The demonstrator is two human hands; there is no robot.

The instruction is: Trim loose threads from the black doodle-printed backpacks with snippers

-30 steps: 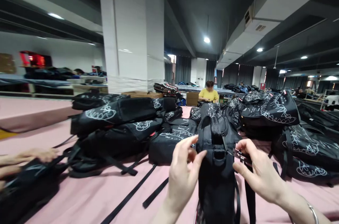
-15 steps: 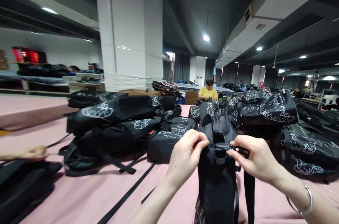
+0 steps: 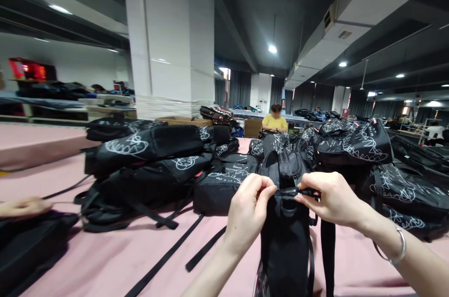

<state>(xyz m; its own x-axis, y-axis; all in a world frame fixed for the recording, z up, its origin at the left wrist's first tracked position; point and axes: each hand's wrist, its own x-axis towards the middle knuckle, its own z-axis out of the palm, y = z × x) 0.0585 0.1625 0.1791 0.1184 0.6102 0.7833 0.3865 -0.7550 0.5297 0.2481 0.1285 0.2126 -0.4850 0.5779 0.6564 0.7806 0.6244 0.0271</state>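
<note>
Centrally placed, close to the camera at the near side of the bench point(image 3: 168, 264), is a black backpack point(image 3: 285, 241), its plain narrow face toward the wearer. Whether it stands or lies cannot be determined.

The left hand point(image 3: 248, 208) is closed in a pinch, thumb against forefinger, on the left end of the seam across the bag's upper part. The right hand point(image 3: 331, 199) is likewise pinched at the right end of that seam; a small dark piece at its fingertips is too small to identify. A metal bracelet point(image 3: 400, 245) is noted on the right wrist. A dark strap point(image 3: 328, 257) hangs just beside the bag, below the right hand.

Left of the bag, a printed black bag point(image 3: 219, 194) lies near the left hand, with two loose straps point(image 3: 164, 255) running over the pink cover toward the camera. Further left, black bags point(image 3: 140, 189) are piled, white scrawled print visible on several. At the far left edge, another person's hand point(image 3: 24, 207) rests at a dark bag point(image 3: 30, 248).

On the right, a second pile point(image 3: 358, 147) bears similar print. Beyond the bench are a person in yellow point(image 3: 274, 123), an open carton point(image 3: 184, 121) and a white pillar point(image 3: 168, 44).
</note>
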